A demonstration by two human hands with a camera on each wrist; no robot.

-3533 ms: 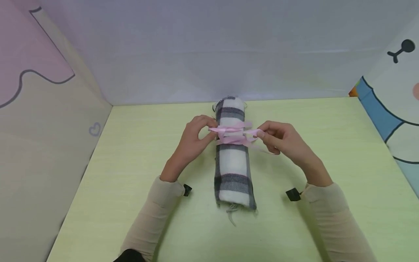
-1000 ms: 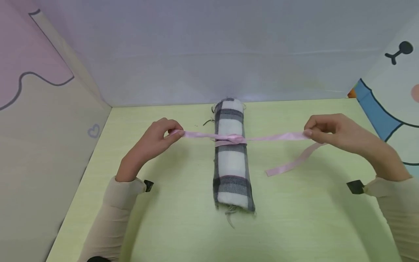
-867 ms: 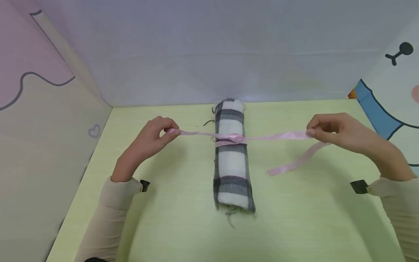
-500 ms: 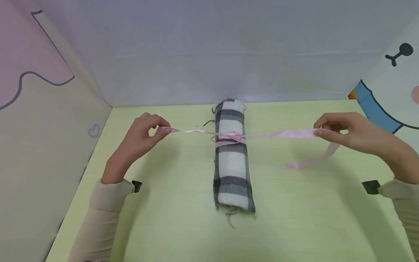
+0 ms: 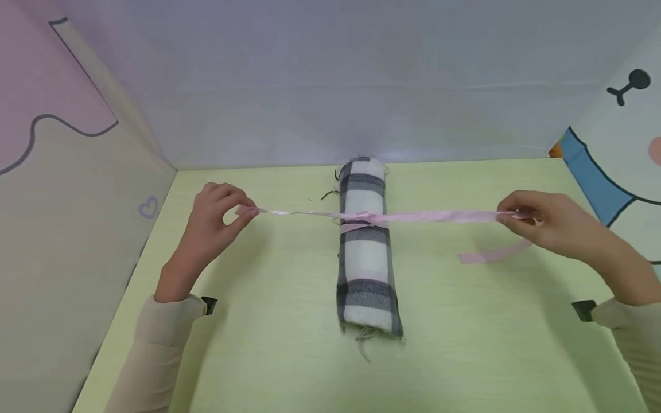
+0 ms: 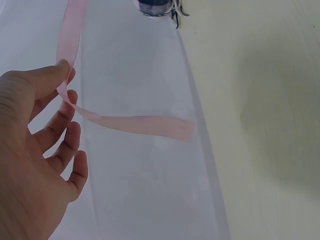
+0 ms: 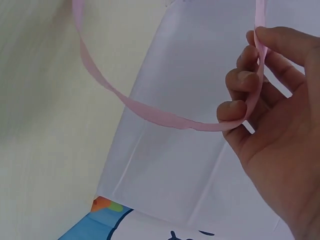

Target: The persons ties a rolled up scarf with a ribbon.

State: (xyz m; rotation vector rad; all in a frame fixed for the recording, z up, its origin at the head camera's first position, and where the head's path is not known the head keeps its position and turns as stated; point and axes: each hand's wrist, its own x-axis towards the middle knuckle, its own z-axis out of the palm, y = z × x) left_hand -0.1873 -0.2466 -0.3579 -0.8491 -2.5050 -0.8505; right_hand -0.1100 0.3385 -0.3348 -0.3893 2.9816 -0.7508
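Note:
A rolled black-and-white plaid cloth with fringed ends lies lengthwise on the table. Round its middle goes a pink ribbon, crossed in a small knot on top. My left hand pinches one length of the ribbon between thumb and forefinger, left of the roll; a short tail hangs past the fingers in the left wrist view. On the other side my right hand pinches the opposite length, and its longer tail loops down over the curled fingers in the right wrist view. Both lengths stretch nearly straight above the table.
The pale yellow-green table meets a whitish back wall. Printed panels stand at both sides, the right one with a cartoon figure. A few dark threads lie beside the roll's far left side.
From close beside the roll, both hands have moved far apart, drawing the ribbon's loops into a small knot. Over the last half second they shift only slightly; the roll stays in place.

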